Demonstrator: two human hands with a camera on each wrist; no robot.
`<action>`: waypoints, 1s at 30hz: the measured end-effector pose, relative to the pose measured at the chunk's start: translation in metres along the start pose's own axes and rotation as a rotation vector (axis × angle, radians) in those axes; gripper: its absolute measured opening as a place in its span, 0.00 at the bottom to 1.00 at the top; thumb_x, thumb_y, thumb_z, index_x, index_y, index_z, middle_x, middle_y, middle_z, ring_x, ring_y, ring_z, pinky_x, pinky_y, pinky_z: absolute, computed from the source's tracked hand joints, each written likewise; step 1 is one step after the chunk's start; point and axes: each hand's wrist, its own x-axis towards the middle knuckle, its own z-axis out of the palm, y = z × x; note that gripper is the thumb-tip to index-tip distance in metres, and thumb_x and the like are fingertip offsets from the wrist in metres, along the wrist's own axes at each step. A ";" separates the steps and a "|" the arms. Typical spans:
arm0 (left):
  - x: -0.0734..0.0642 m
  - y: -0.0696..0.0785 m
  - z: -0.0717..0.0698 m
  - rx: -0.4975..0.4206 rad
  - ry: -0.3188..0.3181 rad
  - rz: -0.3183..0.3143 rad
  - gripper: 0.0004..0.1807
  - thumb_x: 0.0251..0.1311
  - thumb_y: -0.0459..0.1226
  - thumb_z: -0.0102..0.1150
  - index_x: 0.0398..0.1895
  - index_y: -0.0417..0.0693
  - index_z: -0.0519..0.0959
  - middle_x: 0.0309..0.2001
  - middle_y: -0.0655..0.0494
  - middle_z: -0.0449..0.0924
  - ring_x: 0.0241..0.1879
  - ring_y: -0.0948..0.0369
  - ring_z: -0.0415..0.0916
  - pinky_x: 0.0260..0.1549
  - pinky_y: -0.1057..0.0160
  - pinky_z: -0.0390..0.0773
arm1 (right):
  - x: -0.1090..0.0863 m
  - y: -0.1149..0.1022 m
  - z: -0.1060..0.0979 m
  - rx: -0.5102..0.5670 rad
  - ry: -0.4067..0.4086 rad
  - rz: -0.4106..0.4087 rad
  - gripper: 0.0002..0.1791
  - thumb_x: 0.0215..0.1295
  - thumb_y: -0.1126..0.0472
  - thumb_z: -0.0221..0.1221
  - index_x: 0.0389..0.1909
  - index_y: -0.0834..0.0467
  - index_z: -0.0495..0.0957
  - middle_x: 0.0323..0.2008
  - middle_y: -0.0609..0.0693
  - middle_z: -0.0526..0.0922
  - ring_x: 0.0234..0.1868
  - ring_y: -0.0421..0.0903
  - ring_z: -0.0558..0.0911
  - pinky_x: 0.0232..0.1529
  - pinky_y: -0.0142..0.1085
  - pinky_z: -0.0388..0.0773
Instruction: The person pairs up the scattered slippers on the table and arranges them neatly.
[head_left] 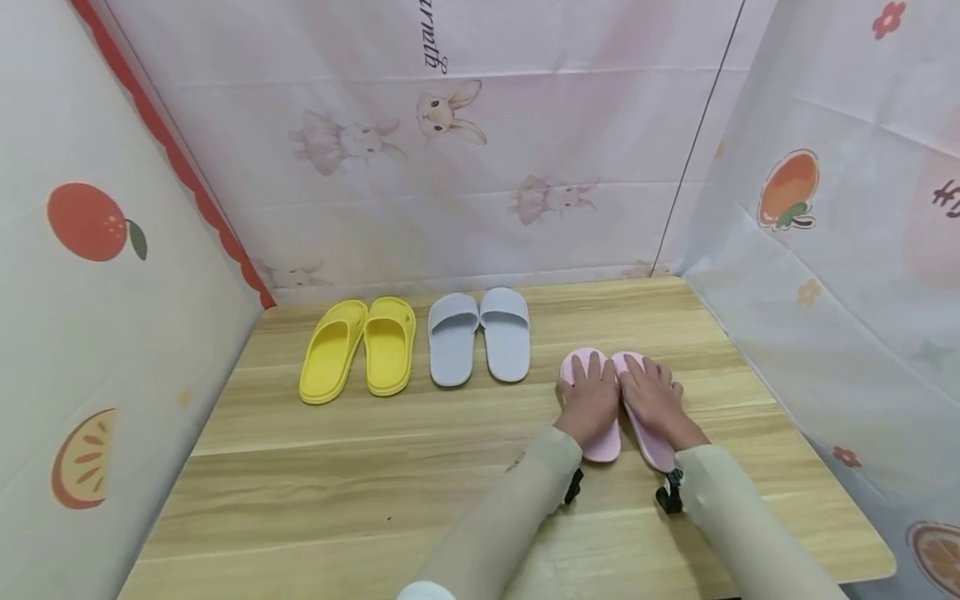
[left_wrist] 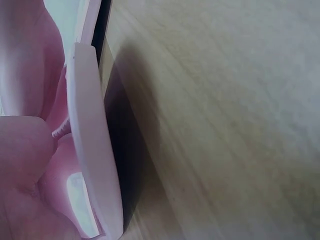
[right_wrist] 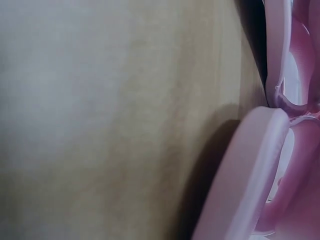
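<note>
On the right part of the wooden table is a pair of pink slippers, toes toward the back wall. My left hand (head_left: 590, 404) lies over the left pink slipper (head_left: 602, 446), fingers spread across its strap and bent at its edges. Over the right pink slipper (head_left: 657, 452), my right hand (head_left: 655, 404) grips the front part in the same way. The toes nearly meet, while the heels point apart. Both wrist views show a pale pink sole edge (left_wrist: 95, 135) close up, with a dark shadow beneath it; the right wrist view shows another sole edge (right_wrist: 245, 175).
Grey slippers (head_left: 452, 354) stand side by side left of the hands, toward the back. Farther left are yellow slippers (head_left: 388, 358). Printed cloth walls (head_left: 487, 233) border the wooden table (head_left: 337, 500) at the back and both sides.
</note>
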 end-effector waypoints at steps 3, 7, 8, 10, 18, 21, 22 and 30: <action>0.001 -0.001 -0.003 0.005 0.007 -0.002 0.29 0.81 0.49 0.23 0.81 0.59 0.53 0.82 0.52 0.46 0.80 0.42 0.43 0.64 0.32 0.62 | 0.006 -0.001 0.001 0.003 0.009 0.001 0.36 0.80 0.45 0.27 0.80 0.61 0.47 0.77 0.70 0.47 0.72 0.74 0.47 0.60 0.72 0.48; 0.003 -0.001 -0.005 0.033 0.015 -0.005 0.29 0.81 0.51 0.22 0.80 0.60 0.54 0.82 0.53 0.47 0.79 0.43 0.44 0.63 0.33 0.64 | 0.013 -0.002 0.001 0.009 0.016 0.004 0.36 0.79 0.45 0.26 0.80 0.60 0.48 0.76 0.70 0.48 0.70 0.74 0.48 0.59 0.72 0.49; 0.004 -0.002 -0.005 0.036 0.013 -0.007 0.29 0.81 0.51 0.22 0.81 0.60 0.53 0.82 0.53 0.47 0.79 0.43 0.44 0.63 0.33 0.64 | 0.015 -0.002 0.001 0.009 0.014 0.005 0.36 0.79 0.45 0.26 0.80 0.60 0.48 0.76 0.71 0.48 0.71 0.74 0.47 0.59 0.72 0.48; 0.006 -0.002 -0.005 0.038 0.010 -0.011 0.29 0.81 0.50 0.21 0.81 0.60 0.53 0.82 0.53 0.46 0.80 0.43 0.43 0.63 0.33 0.64 | 0.017 -0.002 0.001 0.019 0.008 0.006 0.36 0.79 0.45 0.26 0.80 0.60 0.47 0.76 0.71 0.47 0.71 0.75 0.46 0.60 0.73 0.47; 0.019 -0.001 0.002 -0.012 -0.026 -0.026 0.28 0.81 0.47 0.24 0.81 0.59 0.51 0.82 0.52 0.44 0.80 0.43 0.39 0.66 0.30 0.57 | 0.025 -0.001 -0.001 0.030 -0.012 0.018 0.36 0.79 0.45 0.26 0.80 0.60 0.46 0.75 0.73 0.46 0.72 0.75 0.44 0.61 0.74 0.44; 0.026 0.000 0.005 -0.012 -0.018 -0.035 0.29 0.80 0.46 0.28 0.81 0.60 0.52 0.82 0.52 0.44 0.80 0.43 0.39 0.66 0.29 0.57 | 0.029 0.000 -0.003 0.040 -0.010 0.015 0.35 0.79 0.45 0.28 0.80 0.60 0.46 0.76 0.72 0.46 0.72 0.75 0.44 0.61 0.74 0.44; 0.028 0.000 0.007 -0.019 -0.014 -0.035 0.29 0.80 0.46 0.28 0.81 0.59 0.51 0.82 0.52 0.44 0.80 0.42 0.39 0.66 0.29 0.56 | 0.030 0.000 -0.004 0.040 -0.007 0.011 0.35 0.80 0.46 0.28 0.80 0.60 0.47 0.75 0.72 0.46 0.72 0.75 0.45 0.61 0.74 0.45; 0.039 0.001 0.012 -0.035 0.018 -0.048 0.28 0.79 0.47 0.30 0.80 0.60 0.54 0.82 0.53 0.46 0.80 0.46 0.40 0.65 0.29 0.57 | 0.037 0.001 -0.006 0.023 -0.015 0.014 0.35 0.79 0.46 0.27 0.80 0.60 0.47 0.76 0.72 0.47 0.72 0.76 0.45 0.61 0.74 0.46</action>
